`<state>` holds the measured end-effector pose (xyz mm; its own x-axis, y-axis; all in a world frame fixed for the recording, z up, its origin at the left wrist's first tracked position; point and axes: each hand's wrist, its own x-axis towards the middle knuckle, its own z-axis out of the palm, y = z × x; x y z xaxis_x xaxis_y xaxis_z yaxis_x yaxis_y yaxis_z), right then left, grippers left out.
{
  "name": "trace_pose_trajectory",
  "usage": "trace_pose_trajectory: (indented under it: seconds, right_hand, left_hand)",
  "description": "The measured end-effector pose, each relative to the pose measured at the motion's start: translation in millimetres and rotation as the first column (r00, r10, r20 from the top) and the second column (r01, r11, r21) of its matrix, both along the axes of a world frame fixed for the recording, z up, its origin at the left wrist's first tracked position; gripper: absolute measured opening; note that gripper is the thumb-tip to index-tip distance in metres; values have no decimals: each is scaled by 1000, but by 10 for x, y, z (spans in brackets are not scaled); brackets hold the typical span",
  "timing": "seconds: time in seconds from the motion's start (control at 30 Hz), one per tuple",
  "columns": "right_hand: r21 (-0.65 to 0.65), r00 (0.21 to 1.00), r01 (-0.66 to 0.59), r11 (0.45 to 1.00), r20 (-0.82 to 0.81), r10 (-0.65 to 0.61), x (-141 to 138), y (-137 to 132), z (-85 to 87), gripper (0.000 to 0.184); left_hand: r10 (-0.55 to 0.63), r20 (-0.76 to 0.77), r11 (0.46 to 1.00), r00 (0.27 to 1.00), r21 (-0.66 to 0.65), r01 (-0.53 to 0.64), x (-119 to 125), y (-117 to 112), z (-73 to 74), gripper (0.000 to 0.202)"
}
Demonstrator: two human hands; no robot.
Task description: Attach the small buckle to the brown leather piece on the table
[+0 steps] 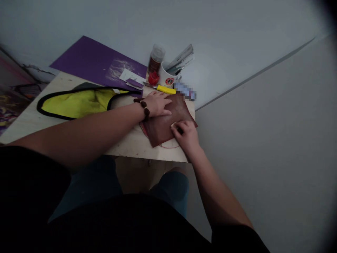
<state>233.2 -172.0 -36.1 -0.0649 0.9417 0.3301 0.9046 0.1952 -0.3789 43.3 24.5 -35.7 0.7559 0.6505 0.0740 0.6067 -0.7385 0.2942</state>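
Note:
A dark brown, leather-like sheet (pixel 160 130) lies slightly askew near the front right of the wooden table. Fingers spread, my left hand (pixel 156 104) rests flat on its upper left part and wears a beaded bracelet at the wrist. On the right side of the sheet, my right hand (pixel 188 135) is closed with the fingertips pinched together. A small pale piece (pixel 173 124) shows at those fingertips against the sheet; its kind is too small to make out. Red shows under the sheet's left edge, and a red curved line runs on the tabletop below it.
Behind the sheet are a yellow-handled tool (pixel 166 89), a white mug (pixel 166 76) with rulers and pens, a clear-topped bottle (pixel 156 59) and a red object (pixel 153 78). A yellow black-edged cloth (pixel 76 104) and purple sheet (pixel 79 58) lie left. Walls border the table (pixel 126 147).

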Motion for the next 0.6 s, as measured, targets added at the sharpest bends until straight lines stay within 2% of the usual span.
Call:
trace_pose_trajectory:
  seconds: [0.07, 0.1, 0.2, 0.23, 0.27, 0.37, 0.43, 0.47, 0.5, 0.57, 0.6]
  right_hand:
    - [22, 996, 91, 996, 3, -91, 24, 15, 16, 19]
    - [16, 998, 58, 998, 11, -58, -1, 2, 19, 19]
    - [-36, 976, -213, 976, 31, 214, -112, -73, 10, 18]
    - [-38, 966, -257, 966, 29, 258, -110, -80, 2, 19]
    - [-25, 969, -247, 969, 23, 247, -76, -68, -8, 19]
    - [35, 1000, 5, 999, 3, -5, 99, 31, -33, 17]
    - [30, 996, 85, 996, 3, -85, 101, 53, -38, 16]
    - [15, 999, 53, 998, 5, -53, 44, 32, -36, 16]
    - [-2, 999, -35, 999, 0, 35, -37, -3, -32, 15]
    - [-35, 973, -231, 972, -3, 231, -183, -77, -18, 16]
    - [-44, 961, -275, 960, 4, 275, -207, -93, -10, 17]
  left_hand:
    - [0, -11, 1000, 1000, -11, 0, 3, 1, 8, 75]
    - [-2, -12, 1000, 1000, -14, 2, 3, 3, 9, 76]
    - [-11, 0, 1000, 1000, -9, 11, 2, 7, 5, 76]
    - [-13, 4, 1000, 1000, -6, 13, 1, 7, 3, 76]
    - [-13, 5, 1000, 1000, -5, 13, 0, 6, 2, 76]
    - [-10, -5, 1000, 1000, -8, 10, -3, 1, 7, 77]
    - [-10, -14, 1000, 1000, -7, 10, -4, -2, 12, 77]
    - [-12, -16, 1000, 1000, -5, 12, -4, -1, 13, 77]
    - [-14, -15, 1000, 1000, -2, 14, -4, 0, 13, 77]
    - [-16, -5, 1000, 1000, -1, 16, -2, 3, 11, 77]
    - [-14, -2, 1000, 1000, -5, 14, 0, 5, 10, 78]
